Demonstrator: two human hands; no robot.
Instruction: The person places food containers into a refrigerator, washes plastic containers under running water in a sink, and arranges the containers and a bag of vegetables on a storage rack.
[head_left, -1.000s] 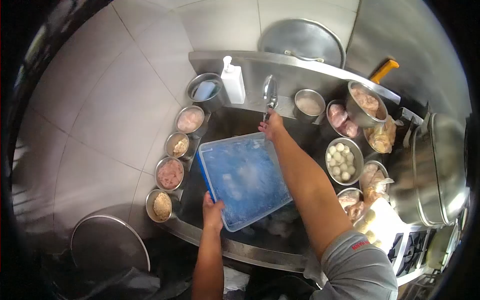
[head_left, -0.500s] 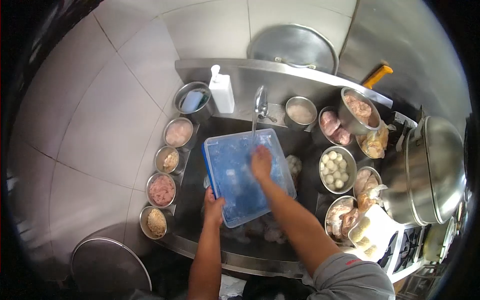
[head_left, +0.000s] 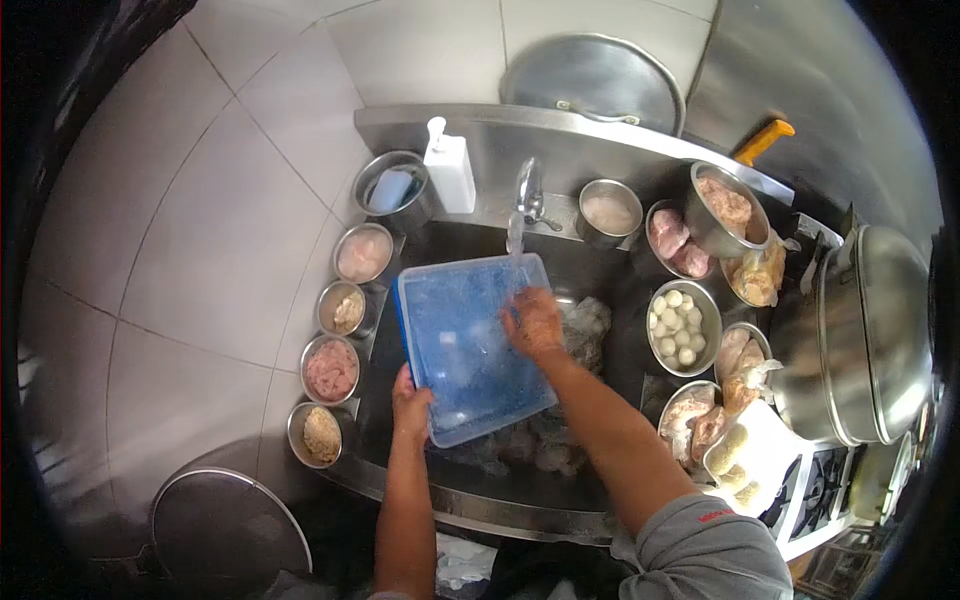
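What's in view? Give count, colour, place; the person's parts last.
Container: 1, blue, over sink
Sink: 1, grey, centre
Tap: 1, silver, sink's back
Bottle: 1, white, back left
Pot: 1, silver, back left
Sponge: 1, blue, in pot
Bowls: 11, silver, 4 left, 7 right
Meat: many, pinkish, in bowls
Balls: many, white, right-hand bowl
Knife: 1, orange-handled, back right
Lid: 1, grey, back wall
Large pot: 1, silver, right
Stove: 1, black, lower right
Left hand: 1, bare, container's edge
Right hand: 1, bare, on container
Sleeve: 1, grey, right arm
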